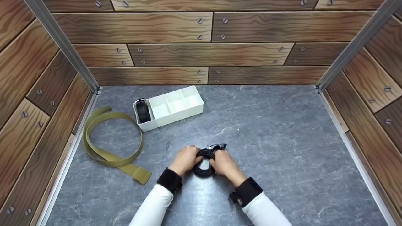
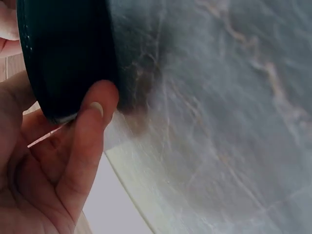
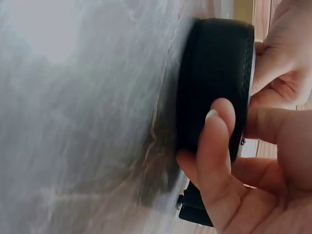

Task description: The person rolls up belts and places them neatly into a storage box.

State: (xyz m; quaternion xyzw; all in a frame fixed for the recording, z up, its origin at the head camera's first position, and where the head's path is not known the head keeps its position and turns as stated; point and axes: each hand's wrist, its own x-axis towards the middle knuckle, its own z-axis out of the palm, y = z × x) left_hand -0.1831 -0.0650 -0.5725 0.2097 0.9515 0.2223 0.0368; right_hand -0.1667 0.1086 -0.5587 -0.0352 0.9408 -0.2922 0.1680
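A black leather belt [image 1: 203,172] is wound into a round coil near the front middle of the table. Its metal buckle [image 1: 209,147] and a short loose end point to the far side. My left hand [image 1: 184,159] grips the coil's left side, thumb inside the ring and fingers along the outside. On the right side my right hand [image 1: 225,164] holds it the same way. In both wrist views the coil stands on its edge, close over the grey surface, with stitching along the belt's rim.
A white divided box [image 1: 174,120] lies behind and to the left, with another coiled black belt [image 1: 143,112] in its left compartment. An olive webbing belt [image 1: 114,163] lies in loose loops at the left. Wood-patterned walls [image 1: 163,55] enclose the back and sides.
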